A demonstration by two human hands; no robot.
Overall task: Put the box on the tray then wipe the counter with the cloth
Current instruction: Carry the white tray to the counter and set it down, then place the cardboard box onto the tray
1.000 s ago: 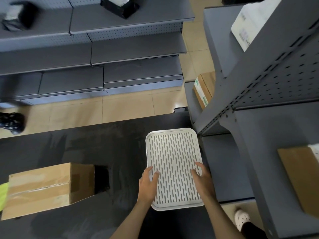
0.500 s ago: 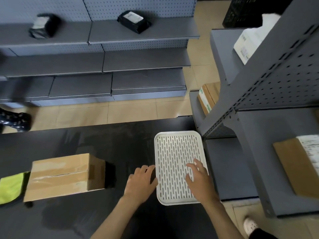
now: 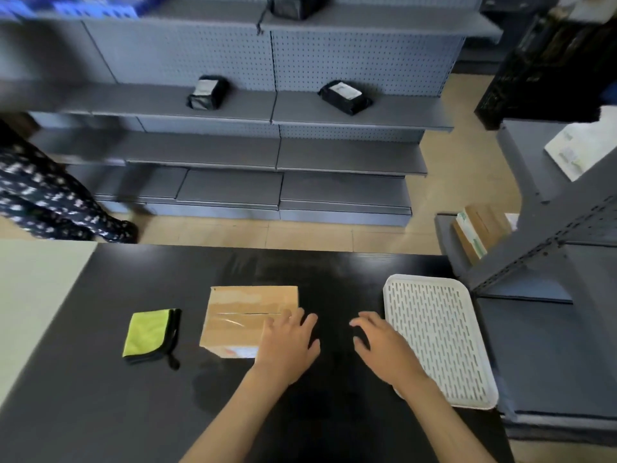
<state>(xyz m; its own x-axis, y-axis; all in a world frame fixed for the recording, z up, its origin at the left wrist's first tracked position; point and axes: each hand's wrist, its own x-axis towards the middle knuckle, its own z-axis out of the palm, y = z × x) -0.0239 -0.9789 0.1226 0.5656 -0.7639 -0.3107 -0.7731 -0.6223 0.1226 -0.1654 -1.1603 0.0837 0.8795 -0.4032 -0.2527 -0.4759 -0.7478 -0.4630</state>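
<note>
Both my hands off tray [image 3: 440,335] now, a second ago right palm lay flat on it. Tray parked at counter's [image 3: 100,379] right edge, so receiving spot ready; next is box.

My left hand [image 3: 287,345] over box's [image 3: 247,317] near right corner, fingers spread, gripping nothing yet (contact unclear). My right hand [image 3: 384,349] open, empty, between box and tray.

Box: brown cardboard, clear tape across top seam, label on near face, mid-counter. Cloth [image 3: 148,332]: folded, yellow-green, dark edging, just left of box, untouched.
</note>
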